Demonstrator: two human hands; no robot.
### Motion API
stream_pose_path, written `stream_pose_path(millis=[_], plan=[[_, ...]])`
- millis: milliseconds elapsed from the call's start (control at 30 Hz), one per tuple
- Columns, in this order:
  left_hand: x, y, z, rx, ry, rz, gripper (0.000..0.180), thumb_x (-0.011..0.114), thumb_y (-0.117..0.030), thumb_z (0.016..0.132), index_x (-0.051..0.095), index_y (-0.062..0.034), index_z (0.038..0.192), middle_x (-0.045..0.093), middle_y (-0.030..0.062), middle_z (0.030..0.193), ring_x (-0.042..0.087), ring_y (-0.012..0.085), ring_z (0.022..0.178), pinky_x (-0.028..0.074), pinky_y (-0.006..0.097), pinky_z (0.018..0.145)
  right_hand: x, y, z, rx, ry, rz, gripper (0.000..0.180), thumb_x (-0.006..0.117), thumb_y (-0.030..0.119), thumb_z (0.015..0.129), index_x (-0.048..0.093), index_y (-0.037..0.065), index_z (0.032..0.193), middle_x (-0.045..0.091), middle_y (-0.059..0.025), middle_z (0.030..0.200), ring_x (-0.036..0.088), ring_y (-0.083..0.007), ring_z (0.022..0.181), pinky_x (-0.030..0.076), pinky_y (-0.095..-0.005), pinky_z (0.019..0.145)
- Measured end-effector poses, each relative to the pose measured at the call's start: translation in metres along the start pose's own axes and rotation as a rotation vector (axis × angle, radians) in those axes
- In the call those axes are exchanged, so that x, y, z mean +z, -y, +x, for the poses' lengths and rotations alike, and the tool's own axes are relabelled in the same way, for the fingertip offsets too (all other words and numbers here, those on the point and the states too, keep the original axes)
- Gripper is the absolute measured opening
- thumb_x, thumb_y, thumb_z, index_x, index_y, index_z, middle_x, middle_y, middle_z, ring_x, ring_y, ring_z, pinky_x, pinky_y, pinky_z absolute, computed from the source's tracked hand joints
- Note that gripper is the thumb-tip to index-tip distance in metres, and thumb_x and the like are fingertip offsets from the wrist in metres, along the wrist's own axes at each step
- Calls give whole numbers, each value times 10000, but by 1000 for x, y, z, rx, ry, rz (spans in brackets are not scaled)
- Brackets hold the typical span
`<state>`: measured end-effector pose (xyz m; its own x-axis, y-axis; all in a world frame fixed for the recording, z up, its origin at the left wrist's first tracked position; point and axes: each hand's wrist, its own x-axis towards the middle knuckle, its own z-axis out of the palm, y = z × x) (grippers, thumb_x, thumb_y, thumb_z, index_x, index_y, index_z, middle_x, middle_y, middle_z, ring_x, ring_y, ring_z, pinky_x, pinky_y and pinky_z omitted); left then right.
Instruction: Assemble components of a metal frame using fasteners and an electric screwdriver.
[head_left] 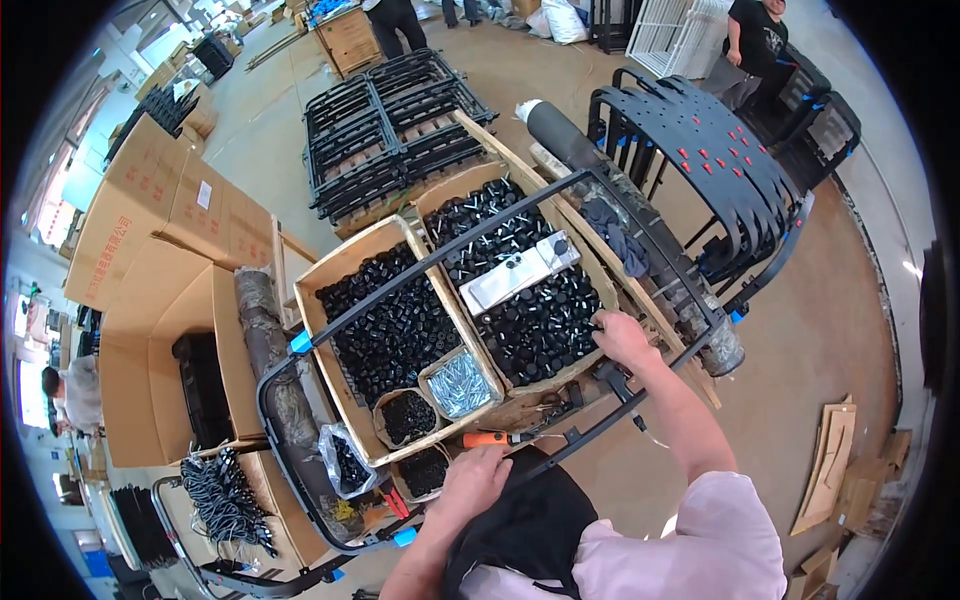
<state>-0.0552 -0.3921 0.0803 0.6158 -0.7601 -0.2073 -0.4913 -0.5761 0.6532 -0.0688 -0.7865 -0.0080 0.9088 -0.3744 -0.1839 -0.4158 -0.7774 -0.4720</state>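
My left hand [476, 482] is closed around the near tube of a black metal frame [440, 252], which lies slanted across the boxes. Just beyond its fingers is an orange-handled tool [486, 439]. My right hand [622, 338] reaches over the frame to the right edge of a carton of black knobs [540, 330], some with metal studs. Its fingers are curled at the knobs; whatever they hold is hidden. A white rectangular box [520, 272] rests on those knobs. To the left, a second carton [372, 240] holds small black caps.
A tub of silver screws [460, 384] and a tub of small black parts [408, 416] stand near me. Red-handled pliers [397, 503] lie at left. Wrapped rolls [570, 135] flank the boxes. Stacked black frames [390, 125] lie beyond. A person [755, 45] stands far right.
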Motion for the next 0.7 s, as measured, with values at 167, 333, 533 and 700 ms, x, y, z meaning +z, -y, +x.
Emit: stream_pose_path(millis=[167, 333, 533, 700], plan=[[3, -1, 2, 16, -43, 3, 209, 669, -207, 977, 694, -51, 1115, 712, 181, 1002, 697, 396, 945, 559, 498, 826, 15, -5, 52, 35, -16, -47, 239, 654, 116, 872, 711, 5, 1076, 726, -259, 1109, 696, -432, 1072, 554, -504, 962], [-1, 10, 9, 40, -86, -39, 195, 669, -182, 973, 697, -49, 1112, 714, 173, 990, 698, 389, 930, 562, 490, 814, 34, -23, 84, 83, 24, -220, 188, 576, 44, 868, 673, -21, 1016, 729, -287, 1065, 698, -441, 1087, 568, -515, 945], [-3, 18, 49, 98, -72, -138, 180, 640, -166, 987, 695, -59, 1120, 708, 167, 1012, 690, 385, 983, 552, 492, 849, 57, 0, 59, 100, 263, -407, 248, 548, 83, 939, 668, -2, 1138, 543, -309, 1366, 700, -450, 1063, 579, -516, 943], [25, 24, 120, 161, -10, -113, 161, 662, -166, 979, 676, -65, 1104, 683, 163, 1003, 689, 382, 1003, 558, 489, 856, 50, 4, 57, 21, 355, -423, 333, 570, 141, 939, 604, 28, 1251, 559, -273, 1351, 679, -415, 1133, 556, -496, 986]])
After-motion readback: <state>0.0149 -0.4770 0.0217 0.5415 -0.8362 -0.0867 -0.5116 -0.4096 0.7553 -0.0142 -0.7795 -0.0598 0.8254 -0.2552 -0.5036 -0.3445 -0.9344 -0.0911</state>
